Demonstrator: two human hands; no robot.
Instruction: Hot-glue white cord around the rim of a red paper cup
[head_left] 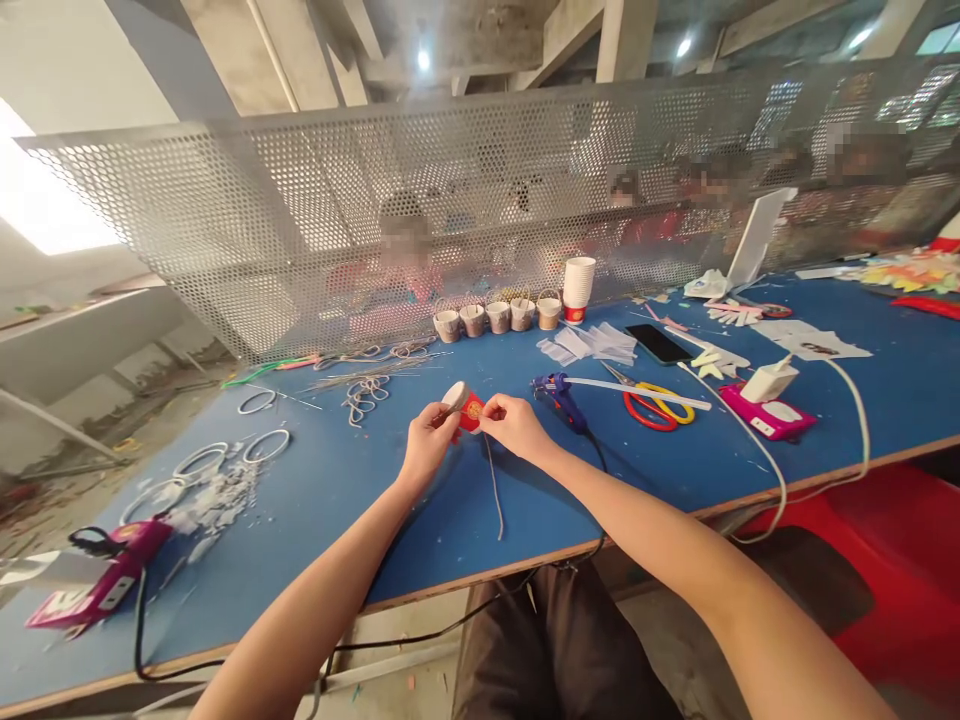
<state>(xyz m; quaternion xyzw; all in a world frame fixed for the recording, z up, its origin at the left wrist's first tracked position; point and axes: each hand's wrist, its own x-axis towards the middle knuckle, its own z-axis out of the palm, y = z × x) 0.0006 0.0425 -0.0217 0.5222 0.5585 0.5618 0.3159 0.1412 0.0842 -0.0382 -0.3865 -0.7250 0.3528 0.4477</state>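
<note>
A small red and white paper cup [472, 411] is tilted on its side between my hands, its pale end to the upper left. My left hand [429, 442] is closed on the cup's near left side. At the cup's right side my right hand [517, 424] pinches a thin grey cord [494, 490], whose loose end hangs down over the blue tabletop. Part of the cord seems to lie across the cup, though my fingers hide much of it. To the right of my right hand lies a blue glue gun [561, 400] with a long white glue stick.
Several cord-trimmed cups [498, 318] and a cup stack [578, 290] stand before the perforated screen [300, 220]. Scissors [654, 405], a phone [658, 344] and a power strip [769, 412] lie right. Left are cord loops [367, 398], white rings [267, 446] and another power strip [105, 578].
</note>
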